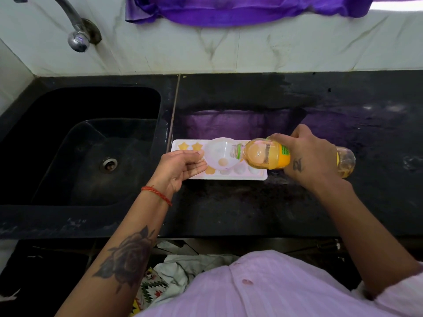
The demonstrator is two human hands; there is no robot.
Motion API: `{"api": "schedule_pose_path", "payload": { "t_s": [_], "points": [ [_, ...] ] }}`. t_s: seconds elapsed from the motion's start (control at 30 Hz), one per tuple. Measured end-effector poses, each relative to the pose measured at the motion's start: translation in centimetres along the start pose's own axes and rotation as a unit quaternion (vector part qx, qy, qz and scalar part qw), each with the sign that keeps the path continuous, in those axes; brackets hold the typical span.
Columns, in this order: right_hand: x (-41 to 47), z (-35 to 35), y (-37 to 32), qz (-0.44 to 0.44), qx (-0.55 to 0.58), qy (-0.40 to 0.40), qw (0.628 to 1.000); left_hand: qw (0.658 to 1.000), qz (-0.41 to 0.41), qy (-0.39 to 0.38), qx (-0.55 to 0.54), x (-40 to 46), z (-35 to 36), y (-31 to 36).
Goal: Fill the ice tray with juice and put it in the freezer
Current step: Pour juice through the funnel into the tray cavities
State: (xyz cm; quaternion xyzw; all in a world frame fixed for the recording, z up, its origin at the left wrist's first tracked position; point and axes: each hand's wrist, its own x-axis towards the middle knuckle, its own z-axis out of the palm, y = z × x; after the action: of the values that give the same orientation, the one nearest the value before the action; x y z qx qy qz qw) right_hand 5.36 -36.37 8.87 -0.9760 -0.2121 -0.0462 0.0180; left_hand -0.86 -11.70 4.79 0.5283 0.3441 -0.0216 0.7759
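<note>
I log: ice tray [261, 176] white, star cells yellow, centre frame | bottle [267, 157] yellow juice, green neck ring | counter [229, 209] black, speckled | cloth [240, 10] purple, top | wall [251, 49] white marble, grey veins | wrist thread [158, 194] red

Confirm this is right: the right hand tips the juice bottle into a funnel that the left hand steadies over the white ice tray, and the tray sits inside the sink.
One thing is wrong: the ice tray is not in the sink. The head view shows it on the black counter just right of the sink. The rest holds: the right hand tips the juice bottle into the funnel, which the left hand steadies over the tray.
</note>
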Motion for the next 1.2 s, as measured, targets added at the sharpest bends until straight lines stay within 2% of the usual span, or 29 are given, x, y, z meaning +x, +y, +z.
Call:
{"api": "schedule_pose_path", "payload": {
  "t_s": [0.5, 0.73, 1.2],
  "points": [
    [0.1, 0.1, 0.4, 0.01, 0.027, -0.005, 1.0, 1.0, 0.001, 0.004, -0.003, -0.2, 0.4, 0.2],
    [-0.2, -0.4, 1.6, 0.033, 0.041, -0.003, 0.999, 0.999, 0.013, -0.028, -0.009, -0.2, 1.6, 0.5],
    [-1.0, 0.0, 3.3, 0.048, -0.036, -0.003, 0.998, 0.999, -0.002, -0.038, 0.017, 0.5, 3.9, -0.7]
  ]
}}
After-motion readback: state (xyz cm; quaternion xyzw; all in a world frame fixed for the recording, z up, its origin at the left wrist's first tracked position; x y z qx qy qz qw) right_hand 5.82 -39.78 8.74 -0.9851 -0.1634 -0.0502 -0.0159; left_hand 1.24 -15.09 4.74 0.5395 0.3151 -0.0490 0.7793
